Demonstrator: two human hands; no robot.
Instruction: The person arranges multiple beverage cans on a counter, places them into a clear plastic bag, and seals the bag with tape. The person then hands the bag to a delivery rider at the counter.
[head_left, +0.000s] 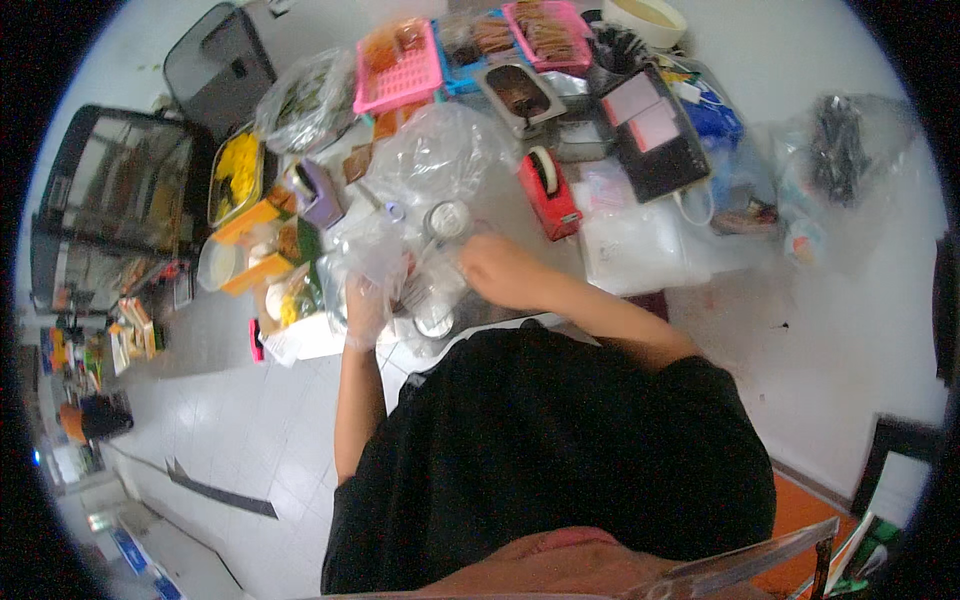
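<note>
My left hand (367, 311) is shut on a clear plastic bag (367, 251), which partly covers its fingers. My right hand (491, 270) is curled just to the right, at the edge of more clear plastic (442, 281); blur hides whether it pinches any. Just beyond that hand stands a round container with a pale top (448, 219). A second round pale-topped item (433, 321) shows through plastic near the table's front edge. Left of my left hand, a tray holds packed food (289, 296) with yellow and green parts.
A red tape dispenser (551, 195) and a purple one (311, 193) flank the work area. Behind lie a large clear bag (446, 154), a pink basket (397, 71), a metal pan (520, 94) and a black tablet-like slab (656, 135). A yellow-filled tray (238, 172) stands left.
</note>
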